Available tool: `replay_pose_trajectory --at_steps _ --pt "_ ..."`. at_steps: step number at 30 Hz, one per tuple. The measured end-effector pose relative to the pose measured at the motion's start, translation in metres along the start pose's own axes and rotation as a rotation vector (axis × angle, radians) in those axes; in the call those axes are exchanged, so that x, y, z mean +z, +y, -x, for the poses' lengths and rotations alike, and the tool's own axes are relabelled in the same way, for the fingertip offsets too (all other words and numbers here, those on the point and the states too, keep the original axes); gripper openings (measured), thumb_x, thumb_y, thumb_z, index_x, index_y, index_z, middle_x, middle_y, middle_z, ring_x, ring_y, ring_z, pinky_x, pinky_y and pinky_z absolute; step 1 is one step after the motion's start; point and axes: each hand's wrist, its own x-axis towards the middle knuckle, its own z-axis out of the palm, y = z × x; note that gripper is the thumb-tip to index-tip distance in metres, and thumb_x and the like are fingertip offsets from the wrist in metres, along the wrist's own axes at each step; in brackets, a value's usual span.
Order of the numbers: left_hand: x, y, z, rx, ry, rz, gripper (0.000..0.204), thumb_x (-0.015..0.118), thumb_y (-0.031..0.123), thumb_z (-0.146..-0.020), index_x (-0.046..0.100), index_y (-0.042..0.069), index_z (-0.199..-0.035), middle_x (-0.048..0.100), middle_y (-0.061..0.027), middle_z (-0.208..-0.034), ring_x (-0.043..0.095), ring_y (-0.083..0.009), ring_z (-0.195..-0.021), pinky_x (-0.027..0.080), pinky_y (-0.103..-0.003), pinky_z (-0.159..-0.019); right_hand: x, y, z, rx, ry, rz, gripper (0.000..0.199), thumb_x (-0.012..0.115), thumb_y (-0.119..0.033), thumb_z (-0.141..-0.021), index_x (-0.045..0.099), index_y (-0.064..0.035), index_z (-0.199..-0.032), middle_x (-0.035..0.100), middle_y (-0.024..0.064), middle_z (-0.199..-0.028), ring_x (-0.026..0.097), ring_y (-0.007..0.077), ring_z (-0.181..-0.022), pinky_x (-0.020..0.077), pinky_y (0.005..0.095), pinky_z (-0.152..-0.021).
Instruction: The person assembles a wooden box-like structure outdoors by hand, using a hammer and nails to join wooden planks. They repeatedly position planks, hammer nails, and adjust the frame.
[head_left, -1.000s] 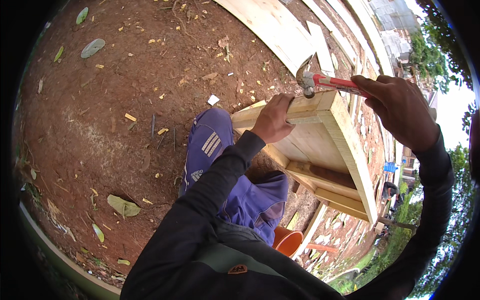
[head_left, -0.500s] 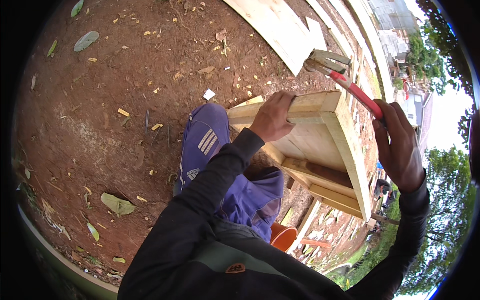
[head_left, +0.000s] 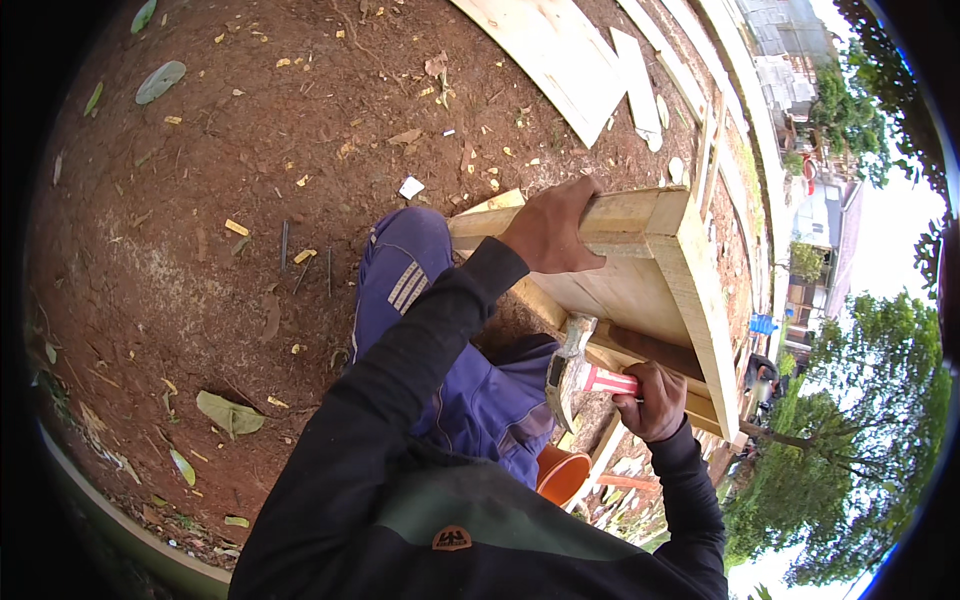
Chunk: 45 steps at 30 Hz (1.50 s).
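A wooden frame [head_left: 690,270] of pale boards with a panel inside stands tilted in front of me, close to my bent knee. My left hand [head_left: 558,228] grips its upper edge, thumb on the near side and fingers over the far side, partly hidden. In my right hand [head_left: 655,402] is a claw hammer [head_left: 572,372] with a red and white handle. Its metal head lies low, in front of the frame's lower boards and near my leg. Whether the head touches the wood I cannot tell.
An orange bucket [head_left: 563,474] stands beside my leg. Pale plywood sheets [head_left: 560,60] and long boards [head_left: 668,70] lie on the earth farther off. Leaves, wood chips and thin dark rods [head_left: 284,246] are scattered on the ground to the left.
My right hand has brought the hammer down and leftward, from above the frame's top corner to its lower boards. The left hand keeps its hold on the frame's edge.
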Motion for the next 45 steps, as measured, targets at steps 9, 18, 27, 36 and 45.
replay_pose_trajectory --at_steps 9,18,27,36,45 --pt "0.006 -0.006 0.004 0.036 0.040 0.027 0.065 0.090 0.023 -0.062 0.057 0.003 -0.113 0.063 -0.0189 -0.100 0.065 -0.0378 -0.095 0.052 -0.042 -0.084 -0.009 0.015 -0.019 -0.149 0.096 0.109 0.036 0.080 -0.032 -0.082 0.063 -0.0046 -0.098 0.065 0.0106 -0.078 0.067 0.0328 -0.067 0.0538 0.0433 -0.061" --pt "0.002 0.001 0.008 0.047 -0.008 0.014 0.069 0.087 0.031 -0.063 0.053 0.000 -0.115 0.062 -0.0221 -0.103 0.063 -0.0434 -0.100 0.051 -0.049 -0.088 -0.008 0.015 -0.021 0.003 0.118 0.054 0.054 0.053 -0.051 -0.103 0.062 0.0022 -0.104 0.062 0.0173 -0.076 0.064 0.0353 -0.067 0.0494 0.0430 -0.062" --pt "0.001 0.025 0.016 0.217 0.085 -0.038 0.090 0.084 0.018 -0.068 0.044 0.005 -0.147 0.056 -0.0210 -0.133 0.056 -0.0424 -0.119 0.049 -0.047 -0.102 -0.067 -0.033 -0.015 0.502 0.146 -0.740 0.046 0.064 -0.028 -0.100 0.051 0.0051 -0.128 0.058 0.0019 -0.075 0.053 0.0074 -0.056 0.0430 0.0256 -0.052" --pt "0.010 0.012 0.014 0.141 0.058 -0.187 0.093 0.080 0.013 -0.069 0.039 0.005 -0.152 0.053 -0.0186 -0.132 0.054 -0.0400 -0.120 0.044 -0.049 -0.105 -0.169 -0.058 -0.126 0.200 -0.028 0.219 0.022 0.060 -0.013 -0.100 0.065 0.0026 -0.115 0.062 0.0172 -0.077 0.061 0.0269 -0.064 0.0482 0.0382 -0.063" --pt "0.009 0.010 0.016 0.176 0.056 -0.181 0.091 0.081 0.014 -0.069 0.040 0.004 -0.149 0.052 -0.0180 -0.131 0.054 -0.0392 -0.119 0.044 -0.049 -0.104 -0.182 -0.068 -0.166 0.058 -0.237 0.346 0.013 0.065 -0.009 -0.096 0.066 0.0012 -0.104 0.061 0.0213 -0.076 0.059 0.0401 -0.066 0.0481 0.0438 -0.063"
